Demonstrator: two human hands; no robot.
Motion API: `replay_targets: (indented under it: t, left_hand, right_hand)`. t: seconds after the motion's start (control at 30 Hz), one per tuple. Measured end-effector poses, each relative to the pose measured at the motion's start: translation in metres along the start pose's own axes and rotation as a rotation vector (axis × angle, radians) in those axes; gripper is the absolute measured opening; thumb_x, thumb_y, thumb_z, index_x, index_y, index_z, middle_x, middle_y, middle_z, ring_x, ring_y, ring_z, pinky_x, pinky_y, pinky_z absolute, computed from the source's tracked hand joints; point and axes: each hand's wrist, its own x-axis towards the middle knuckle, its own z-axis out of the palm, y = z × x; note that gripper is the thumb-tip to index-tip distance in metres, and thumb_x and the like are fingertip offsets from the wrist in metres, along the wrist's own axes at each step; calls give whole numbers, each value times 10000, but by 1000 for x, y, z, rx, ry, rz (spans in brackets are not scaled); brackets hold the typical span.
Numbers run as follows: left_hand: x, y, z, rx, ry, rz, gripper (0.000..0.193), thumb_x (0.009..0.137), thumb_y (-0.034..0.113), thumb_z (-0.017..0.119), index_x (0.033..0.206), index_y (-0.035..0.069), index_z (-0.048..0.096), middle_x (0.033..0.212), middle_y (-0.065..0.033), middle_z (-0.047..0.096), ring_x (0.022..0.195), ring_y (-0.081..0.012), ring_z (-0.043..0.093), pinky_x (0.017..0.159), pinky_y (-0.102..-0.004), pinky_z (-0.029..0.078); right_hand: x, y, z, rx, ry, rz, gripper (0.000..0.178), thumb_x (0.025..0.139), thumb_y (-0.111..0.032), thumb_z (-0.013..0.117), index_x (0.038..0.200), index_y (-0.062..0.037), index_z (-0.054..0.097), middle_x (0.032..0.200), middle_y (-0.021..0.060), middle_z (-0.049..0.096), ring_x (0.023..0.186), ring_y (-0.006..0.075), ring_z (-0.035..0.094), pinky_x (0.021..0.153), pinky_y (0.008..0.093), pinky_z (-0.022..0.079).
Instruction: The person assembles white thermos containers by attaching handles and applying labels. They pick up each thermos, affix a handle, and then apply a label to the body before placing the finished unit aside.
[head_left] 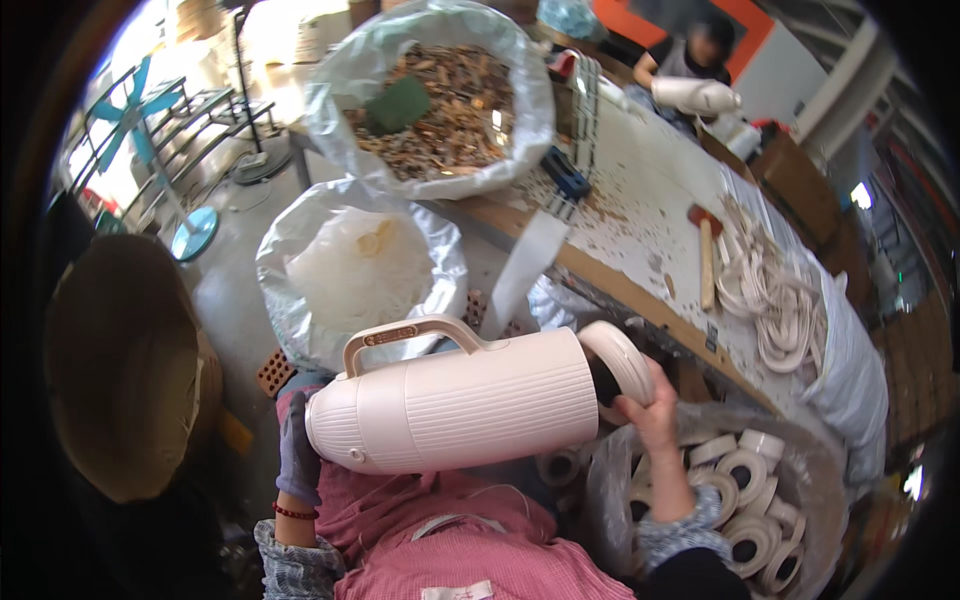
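Observation:
A pale pink vacuum flask point(480, 405) with a ribbed body and a looped handle lies sideways across my lap. My left hand point(298, 455), in a grey-purple glove, grips its narrower end at the left; the fingers are partly hidden. At the wide right end the flask is open and dark inside. My right hand point(655, 405) is bare and closed on a round cream base ring point(622, 360), tilted just beside that opening. Whether the ring touches the flask I cannot tell.
Right of my lap, a plastic-lined container point(825, 520) holds several similar rings point(745, 475). A worktable point(640, 190) bears a hammer point(707, 255) and coiled cream strips point(765, 290). Lined bags point(440, 270) stand ahead, a cardboard box point(125, 360) left. A person point(690, 65) works far right.

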Motion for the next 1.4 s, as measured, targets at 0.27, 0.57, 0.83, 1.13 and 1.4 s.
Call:
replay_targets:
  t: [0.27, 0.57, 0.83, 1.13, 1.4]
  left_hand:
    - [-25, -5, -86, -318, 134, -22, 526, 1014, 472, 367, 1257, 45, 557, 1162, -96, 645, 1021, -216, 611, 902, -338, 485]
    - [-24, 1, -139, -331, 24, -353, 481, 1000, 405, 393, 1278, 40, 539, 1266, -115, 603, 1177, -276, 536, 1027, -378, 414]
    - [-65, 143, 26, 839, 363, 792, 358, 995, 325, 453, 1155, 21, 556, 1148, -109, 566, 1050, -244, 549, 946, -365, 427]
    - [-28, 65, -75, -237, 314, 267, 310, 1027, 303, 410, 1001, 63, 604, 889, -25, 638, 825, -131, 601, 763, -287, 490]
    - [-30, 48, -79, -373, 201, -93, 307, 1002, 303, 461, 1121, 55, 598, 977, -51, 668, 906, -195, 637, 836, -320, 505]
  right_hand:
    - [53, -32, 133, -96, -182, -666, 369, 828, -192, 668, 1105, 46, 620, 930, 144, 593, 806, 286, 551, 737, 364, 454]
    - [25, -83, 134, -101, -322, -1055, 408, 620, -234, 839, 975, -83, 704, 847, 85, 625, 704, 253, 556, 601, 357, 472]
    - [36, 29, 165, 217, -5, -34, 372, 922, -229, 613, 1193, 25, 608, 1031, 71, 661, 937, 137, 583, 862, 288, 459]
    - [53, -34, 137, 214, -7, -459, 335, 854, -223, 641, 1068, 35, 653, 859, 68, 620, 775, 159, 536, 698, 290, 432]
    - [40, -59, 134, -98, -123, -870, 355, 723, -203, 735, 1015, -5, 692, 798, 88, 593, 700, 253, 498, 615, 349, 415]
